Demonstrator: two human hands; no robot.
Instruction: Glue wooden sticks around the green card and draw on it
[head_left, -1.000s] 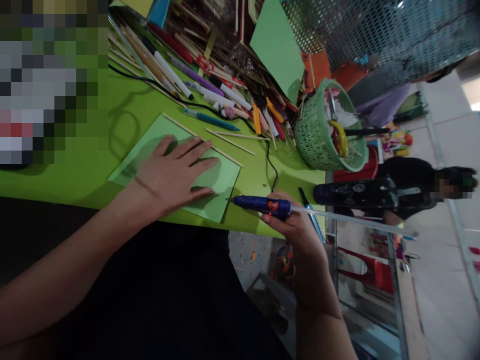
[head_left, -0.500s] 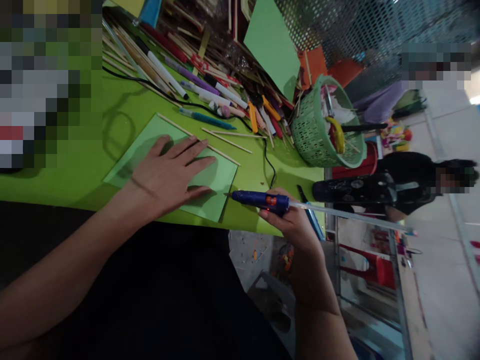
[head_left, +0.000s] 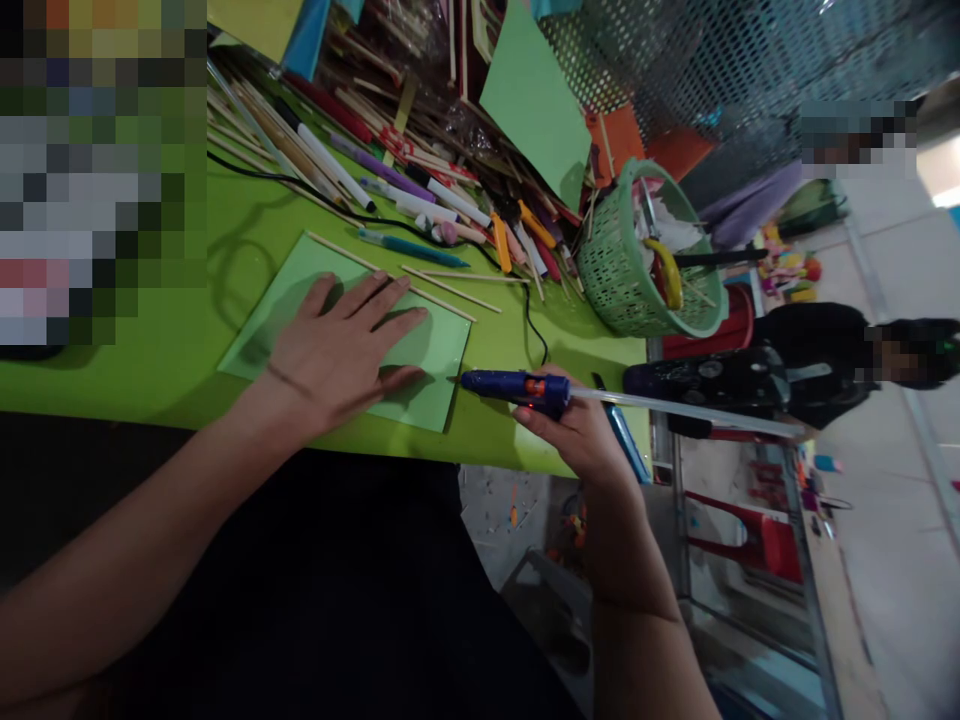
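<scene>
My left hand (head_left: 345, 350) lies flat with spread fingers on a green sheet of paper (head_left: 427, 405), its fingertips near a thin wooden stick (head_left: 442, 301) along the sheet's far edge. In my right hand (head_left: 592, 435) is a blue hot glue gun (head_left: 495, 384), its nozzle pointing left at the sheet's right edge. A long clear glue stick (head_left: 675, 402) sticks out of the gun's back. Two loose wooden sticks (head_left: 457, 290) lie just beyond the paper. Whether the nozzle touches the paper I cannot tell.
Markers, a teal pen (head_left: 412, 247) and bundles of sticks crowd the table's far side. A green basket (head_left: 619, 265) stands at the right, with a blue cutter (head_left: 626, 440) nearer me. A black cord (head_left: 531, 315) runs across the table. A person (head_left: 817, 360) is in the background.
The glue gun's nozzle has shifted slightly from over the sheet's right edge to beside it. My left hand stays pressed on the paper. The view has tilted a little.
</scene>
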